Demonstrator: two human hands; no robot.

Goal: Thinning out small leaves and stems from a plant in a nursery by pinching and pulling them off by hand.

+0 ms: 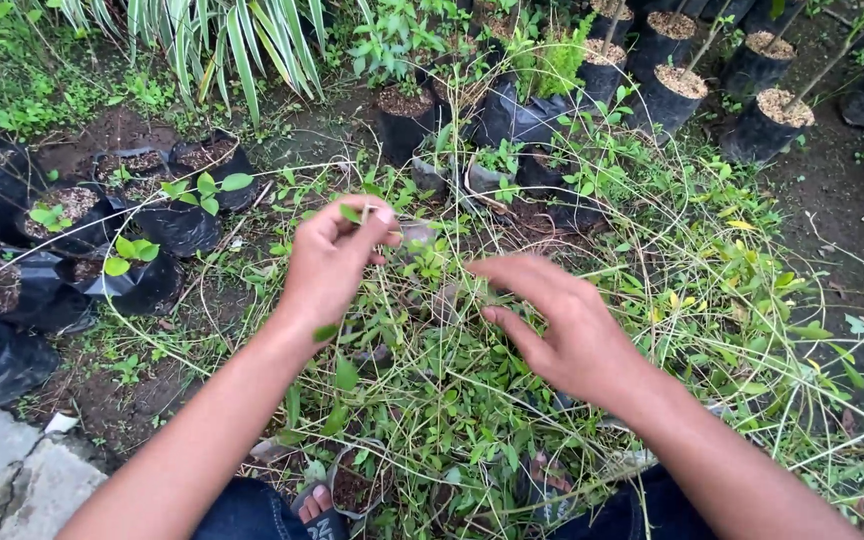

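Observation:
My left hand is raised over a tangle of thin green vines and pinches a slender stem between thumb and fingertips. To its right, my right hand hovers with fingers apart and slightly curled, holding nothing, just above the same vines. Below both hands, small black nursery bags of soil sit half hidden under the stems. My sandalled toes show at the bottom edge.
Black plastic grow bags with seedlings crowd the left side. More soil-filled bags stand at the back right. Bare dark earth lies at right, and a cracked paving slab at bottom left.

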